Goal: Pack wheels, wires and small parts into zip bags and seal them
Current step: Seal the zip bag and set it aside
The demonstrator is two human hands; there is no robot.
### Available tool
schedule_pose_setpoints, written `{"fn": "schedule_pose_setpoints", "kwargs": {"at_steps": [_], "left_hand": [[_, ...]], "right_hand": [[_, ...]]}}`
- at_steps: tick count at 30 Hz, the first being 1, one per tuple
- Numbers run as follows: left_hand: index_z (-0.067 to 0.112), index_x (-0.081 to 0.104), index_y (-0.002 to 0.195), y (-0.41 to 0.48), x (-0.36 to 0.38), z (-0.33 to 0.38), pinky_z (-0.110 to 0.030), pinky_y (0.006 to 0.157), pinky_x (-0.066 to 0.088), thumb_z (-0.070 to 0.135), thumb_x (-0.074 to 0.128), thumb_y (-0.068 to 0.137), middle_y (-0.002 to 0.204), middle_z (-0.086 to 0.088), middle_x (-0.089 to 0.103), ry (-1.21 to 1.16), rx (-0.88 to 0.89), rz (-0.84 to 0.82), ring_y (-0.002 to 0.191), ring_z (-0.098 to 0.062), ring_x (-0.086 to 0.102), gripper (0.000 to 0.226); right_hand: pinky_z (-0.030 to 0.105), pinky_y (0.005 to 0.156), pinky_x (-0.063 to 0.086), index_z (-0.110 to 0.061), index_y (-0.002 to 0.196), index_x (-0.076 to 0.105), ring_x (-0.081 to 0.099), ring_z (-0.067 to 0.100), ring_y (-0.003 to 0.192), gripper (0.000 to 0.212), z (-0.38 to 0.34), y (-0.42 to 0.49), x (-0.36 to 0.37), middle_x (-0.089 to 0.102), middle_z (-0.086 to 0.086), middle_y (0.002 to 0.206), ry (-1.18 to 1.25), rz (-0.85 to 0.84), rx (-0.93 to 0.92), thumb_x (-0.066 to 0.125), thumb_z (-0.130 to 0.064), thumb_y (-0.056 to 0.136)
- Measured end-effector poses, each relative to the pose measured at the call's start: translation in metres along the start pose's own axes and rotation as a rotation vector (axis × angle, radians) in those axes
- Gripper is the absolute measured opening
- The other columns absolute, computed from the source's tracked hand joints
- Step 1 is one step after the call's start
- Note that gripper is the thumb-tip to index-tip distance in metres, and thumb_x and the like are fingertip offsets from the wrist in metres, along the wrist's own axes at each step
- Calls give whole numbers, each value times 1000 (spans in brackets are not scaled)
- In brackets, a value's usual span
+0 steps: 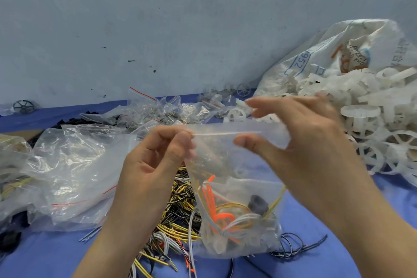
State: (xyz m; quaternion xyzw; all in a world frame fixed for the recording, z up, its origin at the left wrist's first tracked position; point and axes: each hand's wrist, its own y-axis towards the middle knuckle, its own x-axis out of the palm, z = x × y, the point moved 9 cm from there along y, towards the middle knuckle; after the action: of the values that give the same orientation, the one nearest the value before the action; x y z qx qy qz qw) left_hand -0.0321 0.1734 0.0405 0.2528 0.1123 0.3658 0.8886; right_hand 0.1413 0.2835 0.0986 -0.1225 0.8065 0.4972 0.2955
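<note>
Zip bag (237,187) hung between my two hands above the wire pile (178,221) on the bench (316,221). Left hand (155,156) pinched the bag's top left corner at the seal strip. Right hand (300,133) pinched the top right, thumb in front. Inside: orange and yellow wires, a dark wheel (258,204). White wheels (372,119) heaped at right.
</note>
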Motion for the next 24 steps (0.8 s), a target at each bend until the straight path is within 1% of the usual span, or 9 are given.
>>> {"fn": "schedule_pose_setpoints", "kwargs": {"at_steps": [1, 3, 5, 7, 9, 13, 18, 21, 24], "left_hand": [[29, 70, 92, -1, 7, 8, -26, 83, 54, 48, 61, 87, 84, 3, 70, 32, 44, -36, 83, -11, 66, 21], [30, 68, 93, -5, 19, 20, -16, 76, 52, 43, 59, 90, 87, 3, 70, 94, 120, -80, 81, -11, 66, 16], [30, 66, 92, -9, 27, 26, -14, 72, 50, 40, 60, 91, 87, 4, 70, 118, 162, -76, 81, -12, 66, 12], [30, 64, 90, -10, 28, 28, -11, 68, 48, 38, 63, 91, 84, 3, 69, 110, 174, -34, 78, -13, 66, 9], [30, 63, 89, -10, 27, 27, -11, 67, 48, 36, 64, 92, 82, 3, 69, 99, 175, 2, 77, -15, 66, 7], [31, 61, 87, -9, 25, 28, -15, 69, 48, 39, 61, 92, 82, 2, 70, 146, 189, 54, 78, -18, 67, 10], [27, 62, 87, -11, 25, 27, -15, 68, 49, 42, 60, 93, 81, 0, 68, 114, 165, 71, 74, -11, 64, 15], [27, 65, 88, -10, 25, 25, -13, 68, 49, 41, 62, 90, 79, 0, 68, 61, 142, 70, 72, -7, 62, 14], [29, 65, 84, -10, 24, 24, -12, 66, 47, 42, 62, 87, 76, 1, 67, 82, 149, 104, 70, -6, 62, 13]], "right_hand": [[55, 114, 29, -33, 122, 65, 50, 12, 116, 54, -11, -1, 6, 68, -17, 106, -13, -50, -41, 46, -65, 83], [55, 115, 28, -32, 115, 69, 58, 19, 112, 46, -27, -3, 17, 71, -15, 102, -30, -88, -102, 45, -60, 87], [56, 113, 33, -26, 97, 73, 63, 26, 101, 35, -35, -5, 19, 71, -9, 91, -37, -36, -131, 48, -50, 92], [55, 109, 36, -23, 89, 73, 63, 29, 93, 34, -37, -7, 18, 70, -6, 85, -51, 17, -138, 47, -44, 95], [54, 108, 38, -23, 89, 72, 63, 28, 91, 33, -38, -8, 18, 69, -7, 85, -60, 41, -133, 47, -44, 96], [52, 109, 37, -24, 89, 71, 63, 25, 91, 23, -37, -9, 14, 71, -10, 85, -3, 94, -85, 57, -43, 93], [50, 107, 38, -24, 84, 68, 61, 25, 90, 17, -38, -12, 10, 68, -9, 81, -14, 147, -69, 63, -38, 92], [48, 108, 38, -25, 84, 66, 60, 25, 90, 13, -38, -13, 12, 66, -9, 81, -28, 140, -70, 66, -36, 92], [48, 108, 37, -26, 85, 66, 60, 25, 91, 14, -37, -13, 13, 65, -9, 82, -36, 130, -63, 64, -38, 92]]}}
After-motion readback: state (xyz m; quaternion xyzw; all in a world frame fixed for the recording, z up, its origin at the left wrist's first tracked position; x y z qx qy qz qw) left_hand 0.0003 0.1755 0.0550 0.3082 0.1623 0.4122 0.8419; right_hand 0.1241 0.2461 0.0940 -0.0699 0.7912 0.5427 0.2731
